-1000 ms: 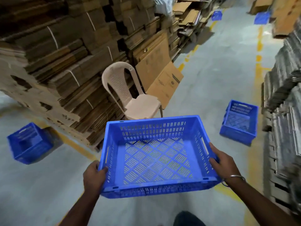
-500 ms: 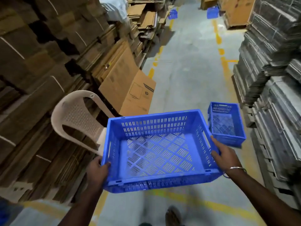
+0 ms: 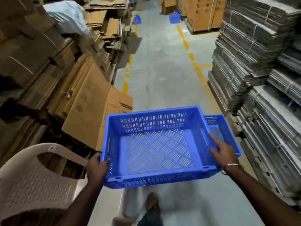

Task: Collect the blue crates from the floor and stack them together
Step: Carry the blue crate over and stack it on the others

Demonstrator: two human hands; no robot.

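Note:
I carry an empty blue crate (image 3: 156,147) with slotted walls and floor, level, at waist height over the aisle. My left hand (image 3: 96,167) grips its near left corner. My right hand (image 3: 222,151) grips its right rim. A second blue crate (image 3: 224,128) stands on the floor just beyond and right of the carried one, partly hidden behind it and my right hand. Two more blue crates lie far down the aisle, one (image 3: 137,19) by the left stacks, another (image 3: 175,17) near the boxes at the back.
A beige plastic chair (image 3: 35,185) stands close at my lower left. Flattened cardboard (image 3: 91,108) leans and piles along the left. Bundled grey sheets (image 3: 267,79) are stacked along the right. Yellow lines (image 3: 191,57) mark the grey floor aisle between them. My foot (image 3: 152,201) shows below the crate.
I have walked forward down the aisle with the crate held in both hands. The chair has slid to my lower left, and the floor crate on the right is now partly behind the carried one.

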